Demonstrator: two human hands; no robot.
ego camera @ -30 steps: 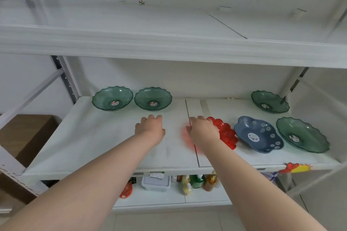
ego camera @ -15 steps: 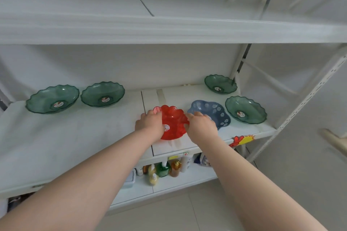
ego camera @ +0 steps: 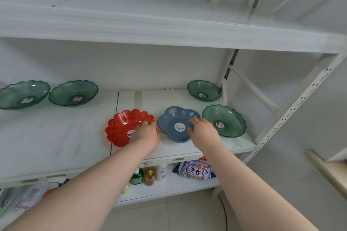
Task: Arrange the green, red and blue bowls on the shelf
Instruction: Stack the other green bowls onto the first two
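Note:
The red scalloped bowl (ego camera: 122,127) sits mid-shelf on the white shelf (ego camera: 56,137). My left hand (ego camera: 147,135) lies on its right rim, fingers curled over the edge. Touching it on the right is the blue flowered bowl (ego camera: 176,118), with my right hand (ego camera: 203,130) gripping its front-right rim. Two green bowls (ego camera: 24,94) (ego camera: 74,93) stand side by side at the back left. Two more green bowls are at the right end, one at the back (ego camera: 204,90) and one nearer the front (ego camera: 224,120), just right of the blue bowl.
An upper shelf board (ego camera: 169,30) hangs low over the bowls. A slotted white upright (ego camera: 300,103) bounds the right end. On the shelf below stand bottles (ego camera: 142,176), a detergent bag (ego camera: 195,169) and packets (ego camera: 22,197) at the left.
My right hand left the red bowl and moved right onto the blue bowl. My left hand shifted to the red bowl's right rim. The view swung further right.

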